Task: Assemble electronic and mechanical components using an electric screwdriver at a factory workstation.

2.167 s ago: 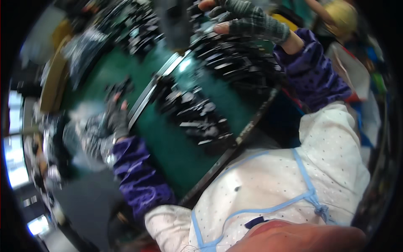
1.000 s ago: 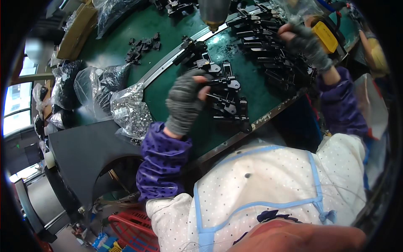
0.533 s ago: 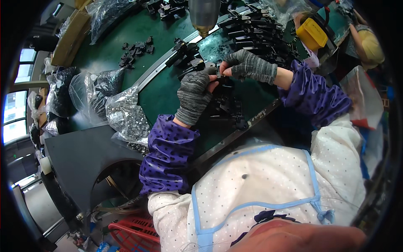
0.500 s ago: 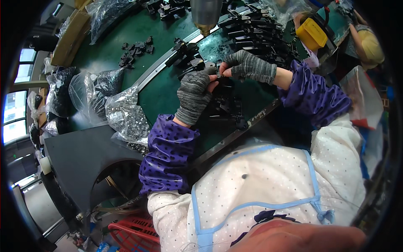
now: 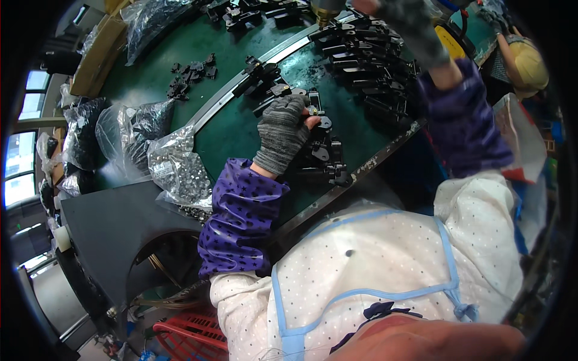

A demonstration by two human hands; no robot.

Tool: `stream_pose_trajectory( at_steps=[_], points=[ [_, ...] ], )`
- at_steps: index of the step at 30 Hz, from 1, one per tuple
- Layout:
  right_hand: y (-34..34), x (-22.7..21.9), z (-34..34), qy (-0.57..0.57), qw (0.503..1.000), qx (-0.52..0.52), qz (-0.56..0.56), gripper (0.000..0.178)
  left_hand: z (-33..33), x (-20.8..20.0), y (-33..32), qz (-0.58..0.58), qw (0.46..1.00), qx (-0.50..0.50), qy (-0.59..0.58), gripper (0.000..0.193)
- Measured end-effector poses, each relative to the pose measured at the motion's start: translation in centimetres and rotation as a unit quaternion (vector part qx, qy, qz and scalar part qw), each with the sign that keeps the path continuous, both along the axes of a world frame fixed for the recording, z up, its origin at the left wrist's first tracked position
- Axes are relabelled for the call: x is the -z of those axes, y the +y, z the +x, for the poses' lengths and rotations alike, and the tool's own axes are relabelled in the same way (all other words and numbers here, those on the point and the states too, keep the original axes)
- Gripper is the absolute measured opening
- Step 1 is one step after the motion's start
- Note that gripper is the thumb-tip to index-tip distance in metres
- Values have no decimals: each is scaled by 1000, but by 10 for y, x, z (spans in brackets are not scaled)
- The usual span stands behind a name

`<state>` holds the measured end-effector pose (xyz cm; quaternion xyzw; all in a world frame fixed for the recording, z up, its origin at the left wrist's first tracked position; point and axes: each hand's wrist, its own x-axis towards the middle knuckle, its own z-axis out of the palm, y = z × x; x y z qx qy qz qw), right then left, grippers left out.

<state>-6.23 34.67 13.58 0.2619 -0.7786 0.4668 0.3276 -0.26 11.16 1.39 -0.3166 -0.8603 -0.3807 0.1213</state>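
Left grip (image 5: 281, 133), in a grey ribbed-knit fingerless glove, is closed, bare thumb and forefinger pinched at the near edge of a black bracket (image 5: 315, 101), which lies at its fingertips with a small brass-coloured fitting and a rounded, shiny tab. Just below those fingertips, more brackets (image 5: 328, 155) lie in a short line; others (image 5: 259, 75) sit beyond the knuckles. I'd judge the work partway along: one piece is in hand, plenty lie around it, and I can't tell which are finished. Up and to the right, a dense bank of long black pieces (image 5: 361, 66) fans out. Above it the right grip (image 5: 415, 33) is raised near a brass-nosed tool (image 5: 327, 13), too blurred to say whether it holds anything. Left of the working grip, the smooth green tabletop (image 5: 226, 135) carries a bright metal strip (image 5: 220, 101), scattered knobbly black parts (image 5: 194, 75) and a crinkled clear bag (image 5: 176, 168) of glinting metal bits.
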Motion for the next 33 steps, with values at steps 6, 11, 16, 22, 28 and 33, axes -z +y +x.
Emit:
stream_pose_trajectory(
  at_steps=[6, 11, 16, 22, 28, 33],
  points=[
    [-30, 11, -20, -200, 948, -166, -183, 50, -1, 7, 4, 93, 995, 10, -41, 22],
    [-77, 40, 15, -135, 821, -401, -383, 55, 0, 12, 0, 100, 995, 2, -30, 25],
    [-53, 85, -4, -240, 836, -423, -253, 47, -4, 14, 4, 92, 996, 9, -17, 28],
    [-65, 74, 20, -293, 879, -272, -259, 49, -3, 17, 0, 104, 994, 13, -19, 27],
    [-63, 80, 19, -270, 888, -258, -267, 50, -2, 17, 3, 97, 995, 3, -7, 24],
    [-68, 77, 22, -244, 905, -245, -247, 50, -3, 19, 4, 69, 998, 5, 1, 24]
  ],
)
